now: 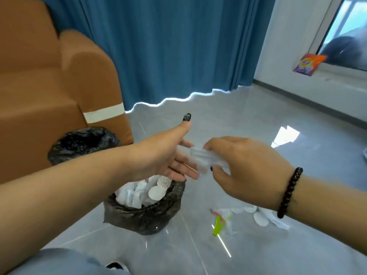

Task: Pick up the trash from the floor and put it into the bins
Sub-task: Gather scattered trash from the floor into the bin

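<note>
A person crouches over a glossy grey tiled floor [258, 255] mid clean-up, blue-grey trouser knee [65, 261] at the bottom edge; nearest the camera, loose litter not yet collected lies on the tiles at R: a lime-green and clear plastic wrapper [219, 225] w/ white round paper discs and crumpled white paper [264, 217] just beside it. Above that, the right hand [244, 167], black bead bracelet [289, 193] on the wrist, pinches a small, blurred clear plastic packet [206, 159] between thumb and curled fingers, back of the hand up. The left hand [168, 153] reaches in from the L, palm turned toward the packet, fingers straight and spread, thumb w/ dark-painted nail raised; fingertips at or touching the packet, exact contact lost to blur. Pose reads as a hand-over or a two-handed steadying before a drop, as both hands hang roughly above the near black-bagged round bin [143, 213], already heaped w/ white paper and discs, so the packet looks likely bound for it. Behind, a second black-lined bin [79, 143] stands against the tan leather sofa [49, 86] w/ a strip of pale tape on its arm, contents not visible. Farther back: blue pleated curtain [178, 46], and on the white window ledge at far R an orange and purple snack bag [307, 64] – possibly more trash, can't tell from here
</note>
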`<state>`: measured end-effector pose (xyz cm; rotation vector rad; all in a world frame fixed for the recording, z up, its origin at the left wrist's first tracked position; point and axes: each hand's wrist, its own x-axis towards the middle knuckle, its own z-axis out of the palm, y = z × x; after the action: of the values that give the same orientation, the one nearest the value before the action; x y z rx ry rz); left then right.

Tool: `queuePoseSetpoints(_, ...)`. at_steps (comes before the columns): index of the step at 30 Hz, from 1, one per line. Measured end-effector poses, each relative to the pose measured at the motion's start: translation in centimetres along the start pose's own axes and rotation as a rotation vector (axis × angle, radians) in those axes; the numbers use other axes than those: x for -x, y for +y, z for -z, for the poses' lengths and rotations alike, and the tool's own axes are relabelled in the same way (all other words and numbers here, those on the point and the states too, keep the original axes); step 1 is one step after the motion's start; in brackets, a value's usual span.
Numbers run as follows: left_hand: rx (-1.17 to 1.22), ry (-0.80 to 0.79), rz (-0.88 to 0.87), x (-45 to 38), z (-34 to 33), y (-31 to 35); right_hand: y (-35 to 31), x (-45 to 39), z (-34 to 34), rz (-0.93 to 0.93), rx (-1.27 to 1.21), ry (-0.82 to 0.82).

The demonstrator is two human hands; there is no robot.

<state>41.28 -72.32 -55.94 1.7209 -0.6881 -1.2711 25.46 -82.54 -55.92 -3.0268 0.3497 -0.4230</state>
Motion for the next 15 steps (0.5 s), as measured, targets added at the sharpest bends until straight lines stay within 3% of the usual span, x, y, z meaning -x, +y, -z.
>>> queuePoseSetpoints(5,0.001,0.128,-0.208,3.5,-2.7,2.6,-0.6,2.3,3.4,0.034,0.042,0.104)
queuePoseSetpoints(12,0.127,0.351,-0.332,5.8,-4.3,2.6,-0.8,5.3,4.9,-0.041,-0.213,0.102)
queuePoseSetpoints(15,0.168,0.367,-0.421,6.5,-4.4,2.9,-0.6,5.6,5.9,-0.118,-0.293,0.266)
